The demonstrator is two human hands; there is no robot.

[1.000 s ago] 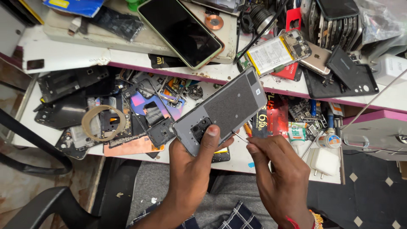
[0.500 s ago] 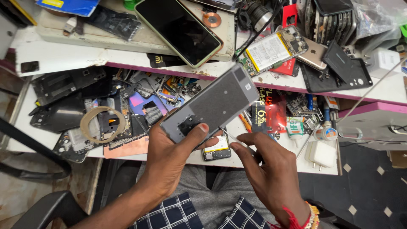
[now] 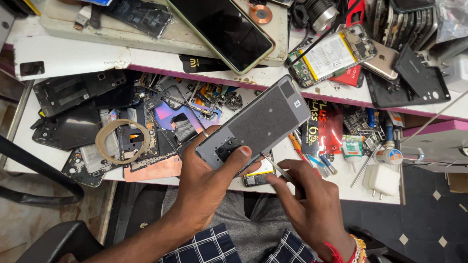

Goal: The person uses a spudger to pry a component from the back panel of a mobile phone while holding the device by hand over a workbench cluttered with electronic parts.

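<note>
**Prying at phone back panel w/ thin tool**

L hand [image 3: 207, 187] holds grey phone back panel [image 3: 256, 126] inner side up, tilted, above front edge of white workbench [image 3: 73, 56]. Thumb pressed on panel's lower end, next to camera cutout; rest of fingers wrapped under, so closed grip on panel. R hand [image 3: 312, 207] pinches thin metal tool [image 3: 275, 166], fingers narrow around shaft; tip meets panel's lower long edge, just beside L thumb.

Doing this step well, imo: keep tool shallow, nearly flat along the edge, no stabbing in. L thumb stays as brace close to the tip so the panel won't flex. Light force, slide along the seam rather than lever hard; thin panel likely bends or cracks easily. Can't tell if tip is under anything or only touching.

Around: bench crowded w/ phone parts. Tape roll [image 3: 122, 141] left of hands, opened phone w/ battery [image 3: 331, 54] on upper shelf, big dark screen [image 3: 219, 29] above, white charger plug [image 3: 381, 179] to the right.
</note>
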